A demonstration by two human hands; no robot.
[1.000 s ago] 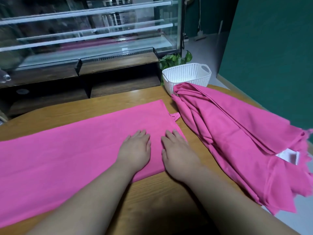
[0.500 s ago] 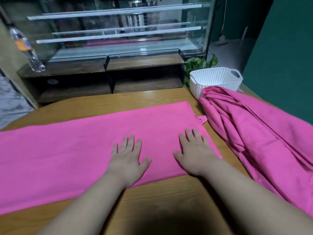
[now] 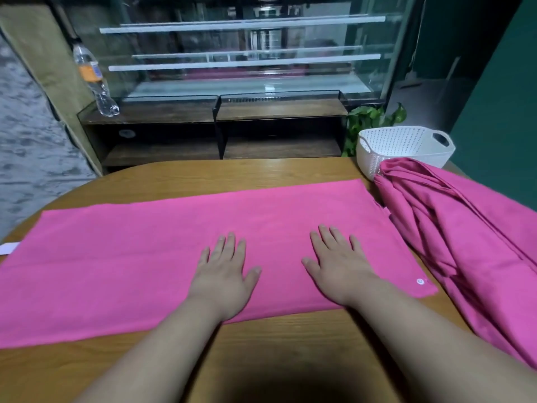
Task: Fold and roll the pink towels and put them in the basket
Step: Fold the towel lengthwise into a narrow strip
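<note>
Light: dim, soft, indoor; towel evenly lit.
Shadow: dark patch on the bench at the near edge.
Glare: pale streaks on the glass case.
Distortion: bench rim bows, wide-angle.
Focus: slightly soft; left edge smeared.

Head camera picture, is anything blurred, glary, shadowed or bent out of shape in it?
Head view: a dark shadow lies on the table at its near edge, between the forearms; the glass case carries pale streaky reflections; wide-angle bending bows the table's far edge and tilts the bottle; the flat towel looks sharp, the far left margin smeared.
</note>
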